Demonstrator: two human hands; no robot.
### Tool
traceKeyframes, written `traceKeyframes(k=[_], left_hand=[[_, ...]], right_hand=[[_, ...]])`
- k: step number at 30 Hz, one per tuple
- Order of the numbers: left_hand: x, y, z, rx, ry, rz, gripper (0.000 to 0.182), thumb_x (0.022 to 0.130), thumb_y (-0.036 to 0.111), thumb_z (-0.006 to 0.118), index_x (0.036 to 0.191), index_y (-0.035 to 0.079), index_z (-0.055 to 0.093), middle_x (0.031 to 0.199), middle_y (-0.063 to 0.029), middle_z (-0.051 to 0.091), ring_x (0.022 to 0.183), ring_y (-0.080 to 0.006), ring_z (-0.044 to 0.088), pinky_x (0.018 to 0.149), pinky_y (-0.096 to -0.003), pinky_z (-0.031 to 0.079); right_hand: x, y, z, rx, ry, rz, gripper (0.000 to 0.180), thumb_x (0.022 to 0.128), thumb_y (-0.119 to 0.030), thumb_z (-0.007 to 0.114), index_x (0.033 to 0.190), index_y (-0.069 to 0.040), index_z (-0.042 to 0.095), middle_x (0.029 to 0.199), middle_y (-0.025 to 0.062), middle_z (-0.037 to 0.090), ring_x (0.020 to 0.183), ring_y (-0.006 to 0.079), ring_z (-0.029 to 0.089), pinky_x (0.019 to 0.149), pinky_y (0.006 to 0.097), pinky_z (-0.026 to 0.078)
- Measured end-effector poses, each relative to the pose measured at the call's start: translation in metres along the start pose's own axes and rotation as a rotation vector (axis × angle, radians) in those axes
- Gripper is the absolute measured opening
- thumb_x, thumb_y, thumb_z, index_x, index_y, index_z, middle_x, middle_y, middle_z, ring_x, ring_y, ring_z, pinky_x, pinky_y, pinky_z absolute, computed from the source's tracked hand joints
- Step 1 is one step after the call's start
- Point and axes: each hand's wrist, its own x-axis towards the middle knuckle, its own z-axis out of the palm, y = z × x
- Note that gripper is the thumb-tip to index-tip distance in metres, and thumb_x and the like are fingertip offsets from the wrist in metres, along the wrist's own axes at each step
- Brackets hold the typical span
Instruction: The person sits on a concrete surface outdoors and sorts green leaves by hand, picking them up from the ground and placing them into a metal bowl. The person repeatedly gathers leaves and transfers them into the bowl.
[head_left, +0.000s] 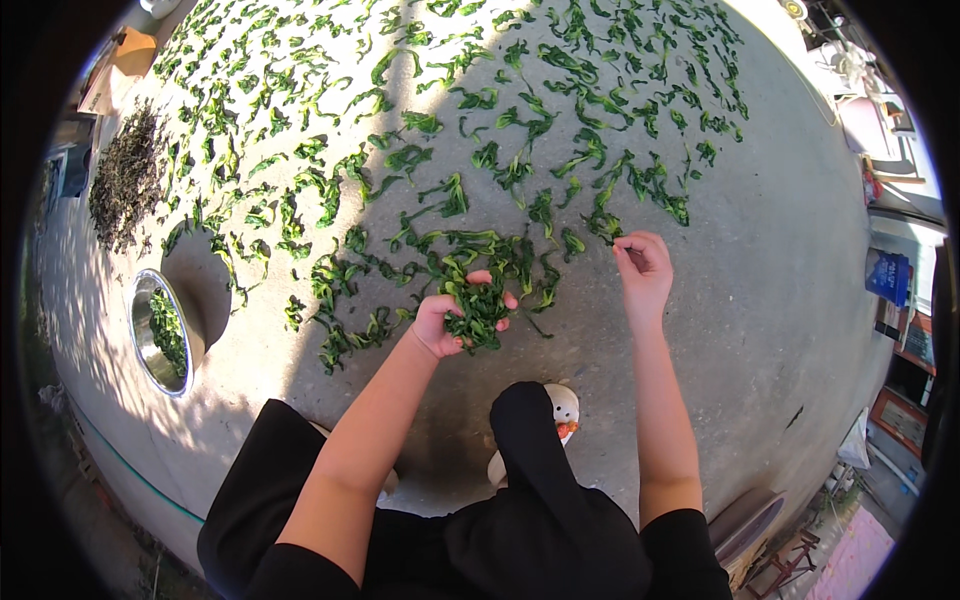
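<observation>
My left hand (442, 319) is cupped around a bunch of wilted leafy greens (478, 311), with its fingers spread beneath and beside them. My right hand (645, 270) is stretched forward to the right, low over the concrete floor. Its thumb and fingertips are pinched together at the lower end of a strand of leafy greens (602, 221) that trails over the floor. Just beyond my left hand, more greens (480, 244) lie in a loose, overlapping patch. Many separate limp pieces (409, 157) are strewn across the concrete ahead, partly in bright sun and partly in shade.
On the left a metal bowl (187, 330) holds more greens. Past it lies a heap of dark dried plant matter (127, 176), with a cardboard box (116, 71) farther back. My light shoe (564, 405) shows beside my knee. A blue container (887, 277) and household clutter line the right edge.
</observation>
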Motion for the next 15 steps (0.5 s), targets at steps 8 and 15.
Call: traceKeyframes(k=[8,15], left_hand=[[0.001,-0.004,-0.005,-0.038,0.005,-0.001,0.052,0.067,0.003,0.046,0.117,0.013,0.056,0.118,-0.0298,0.047,0.090,-0.0413,0.054,0.043,-0.0264,0.051],[0.007,-0.006,0.001,0.094,0.147,-0.036,0.061,0.067,0.003,0.046,0.127,0.011,0.047,0.125,-0.0294,0.044,0.094,-0.0392,0.057,0.042,-0.0249,0.051]], right_hand=[[-0.044,0.040,-0.007,-0.102,0.064,0.191,0.011,0.076,0.007,0.063,0.083,-0.001,0.063,0.094,0.0054,0.054,0.081,0.0118,0.057,0.068,0.0220,0.049],[-0.083,0.033,0.002,-0.146,0.011,0.232,0.012,0.076,0.004,0.064,0.087,-0.001,0.063,0.092,0.0058,0.055,0.075,0.0131,0.059,0.066,0.0218,0.050]])
